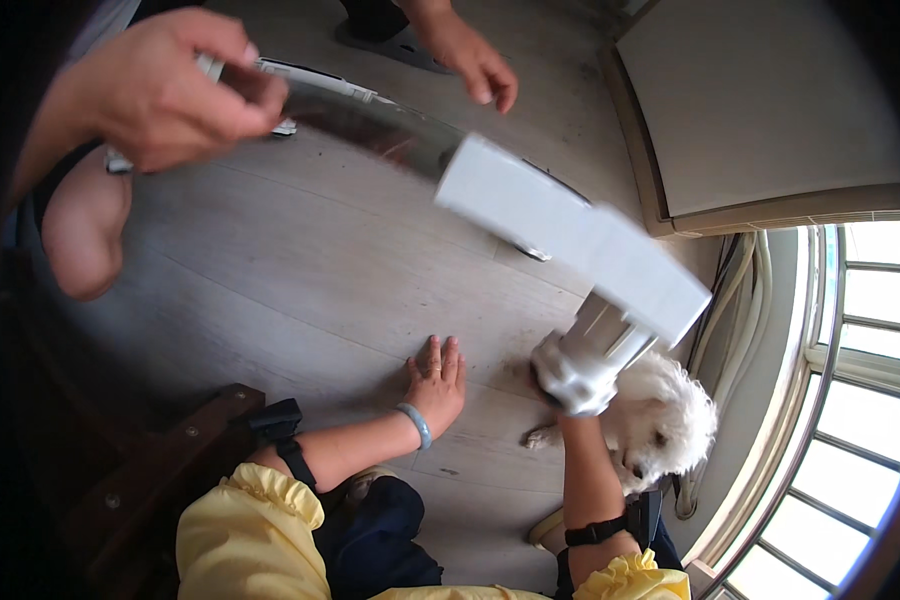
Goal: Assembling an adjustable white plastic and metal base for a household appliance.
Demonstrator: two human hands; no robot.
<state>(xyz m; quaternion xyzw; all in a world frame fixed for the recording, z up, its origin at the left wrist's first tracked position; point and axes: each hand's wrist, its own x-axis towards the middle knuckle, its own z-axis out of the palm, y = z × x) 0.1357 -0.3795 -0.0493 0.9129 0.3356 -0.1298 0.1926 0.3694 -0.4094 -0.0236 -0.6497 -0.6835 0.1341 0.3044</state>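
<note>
My left hand (437, 392), bare with a bluish bangle at the wrist, is pressed flat against the wooden floor, fingers stretched. A white glove covers my right hand (573, 377), which is closed around a short white post (606, 330) under one end of a long object (570, 230). That object has blocky white ends and a dark, glossy middle; it is blurred, and its exact kind is unclear. Its far-left end is at a co-worker's hand (170, 90), whose fingers are curled there. The co-worker's other hand (475, 65) hangs free beyond the object.
A fluffy white dog (665, 415) is right beside my right forearm. Brown wooden furniture (160, 470) stands at my left. A pale panel with a wooden frame (770, 110) is at the far right, above cables (740, 290) and a barred window (850, 430).
</note>
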